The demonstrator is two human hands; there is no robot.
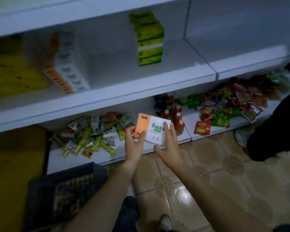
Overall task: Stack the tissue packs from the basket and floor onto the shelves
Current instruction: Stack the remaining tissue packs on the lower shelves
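white shelves, beige floor tiles

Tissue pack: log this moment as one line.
tissue pack: held at bottom-shelf height | left hand: grips orange end | right hand: grips white end | basket: lower left | status: not yet shelved

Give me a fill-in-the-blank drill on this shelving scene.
The held pack is white and ____. On the middle shelf, the rightmost stack is ____. The bottles stand on the ____ shelf.
Missing: orange; green; bottom.
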